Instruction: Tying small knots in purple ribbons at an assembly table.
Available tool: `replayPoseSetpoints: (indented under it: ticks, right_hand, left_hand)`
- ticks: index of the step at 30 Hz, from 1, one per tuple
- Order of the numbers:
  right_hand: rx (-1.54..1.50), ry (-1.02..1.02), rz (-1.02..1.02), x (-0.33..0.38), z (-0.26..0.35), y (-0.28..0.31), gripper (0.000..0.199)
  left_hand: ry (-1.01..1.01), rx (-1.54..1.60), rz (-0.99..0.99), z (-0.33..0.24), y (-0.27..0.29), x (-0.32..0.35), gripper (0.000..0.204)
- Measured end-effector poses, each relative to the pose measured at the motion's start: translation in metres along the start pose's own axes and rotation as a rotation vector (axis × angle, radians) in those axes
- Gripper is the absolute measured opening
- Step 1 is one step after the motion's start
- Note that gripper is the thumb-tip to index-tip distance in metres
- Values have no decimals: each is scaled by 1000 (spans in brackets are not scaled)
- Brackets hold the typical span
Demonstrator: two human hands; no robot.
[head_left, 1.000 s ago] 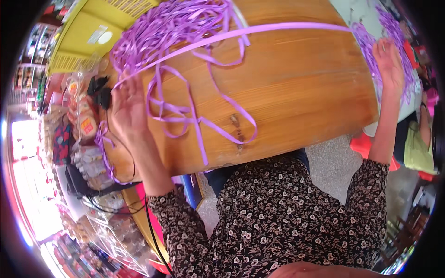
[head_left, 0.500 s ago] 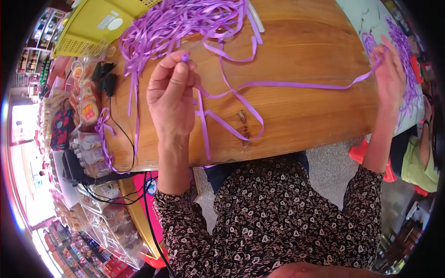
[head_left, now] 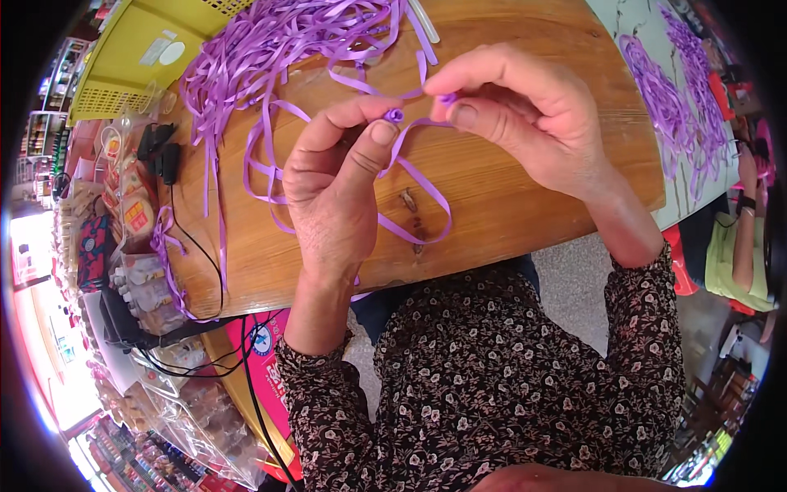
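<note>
Between the thumb and forefinger of my left hand (head_left: pixel 332 193) is a small purple ribbon coil (head_left: pixel 394 116), rolled tight. My right hand (head_left: pixel 545 123) is close beside it on the right, its thumb and forefinger pinching a bit of purple ribbon (head_left: pixel 448 98). A loose strand of ribbon (head_left: pixel 422 182) loops below the hands over the wooden table (head_left: pixel 525 217). Beyond my left hand lies a large tangled heap of purple ribbon (head_left: pixel 279 53). My right fingers partly hide what they pinch.
A yellow plastic basket (head_left: pixel 131 61) stands at the far left, near black plug adapters (head_left: pixel 168 162) with a cable and bagged goods (head_left: pixel 135 213). More purple ribbon (head_left: pixel 668 98) lies on a white marbled table (head_left: pixel 611 16) at the right. A person in a yellow-green top (head_left: pixel 730 262) is there.
My right hand has come in from the far right to beside my left hand, bringing the ribbon along. The stretched strand now hangs slack in loops. The view has shifted slightly.
</note>
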State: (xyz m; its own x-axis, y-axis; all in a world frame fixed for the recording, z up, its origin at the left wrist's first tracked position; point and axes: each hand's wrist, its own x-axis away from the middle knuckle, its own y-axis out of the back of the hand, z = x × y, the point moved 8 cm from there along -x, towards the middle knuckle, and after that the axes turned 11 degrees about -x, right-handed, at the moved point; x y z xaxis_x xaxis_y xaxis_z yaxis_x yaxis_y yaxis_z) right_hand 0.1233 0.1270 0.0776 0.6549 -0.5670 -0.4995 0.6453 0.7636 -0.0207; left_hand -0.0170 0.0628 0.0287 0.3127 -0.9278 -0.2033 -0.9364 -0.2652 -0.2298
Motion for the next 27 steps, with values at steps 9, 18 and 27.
replayPoseSetpoints:
  ticks: [9, 18, 27]
  right_hand:
    - [73, -2, -55, 5, -14, -2, 24]
    - [81, -17, 34, 5, -21, 2, 22]
    - [271, 169, 51, 3, -11, -3, 18]
  left_hand:
    - [28, 17, 53, 13, -5, 1, 19]
    - [7, -14, 72, 14, -9, 0, 19]
    - [-87, -255, 14, 12, -7, 1, 15]
